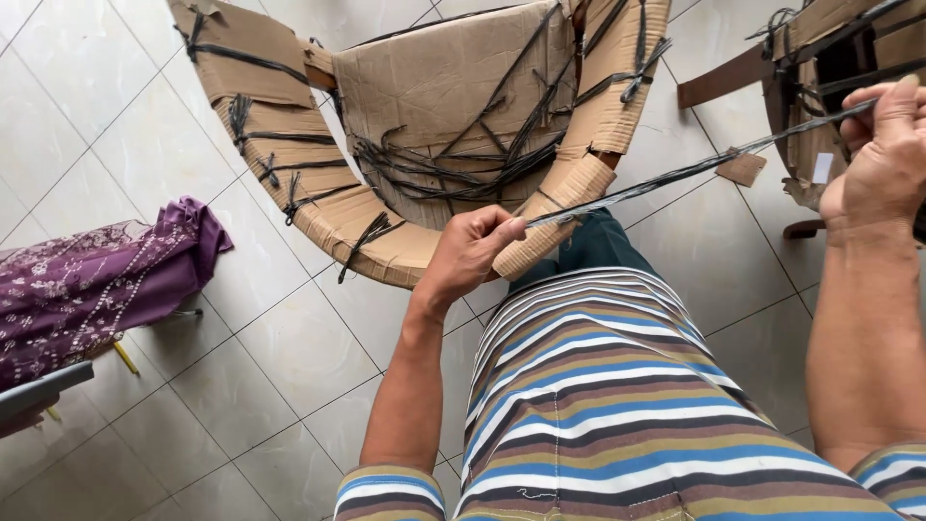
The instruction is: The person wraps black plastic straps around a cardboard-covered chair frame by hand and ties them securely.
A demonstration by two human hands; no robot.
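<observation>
Black cord, both hands' grip apparently closed

Pale square floor tiles, dark grout lines, soft daylight. Purple patterned cloth draped at left over a seat.

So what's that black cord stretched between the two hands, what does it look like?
The black cord looks like a thin twisted bundle of plastic strands, dark and slightly glossy. It runs taut in a straight slanted line, low at the left hand, which pinches one end by the cardboard-wrapped chair, and high at the right hand, which grips the other. A small cardboard scrap hangs on it. Similar black strands tie the cardboard.
</observation>
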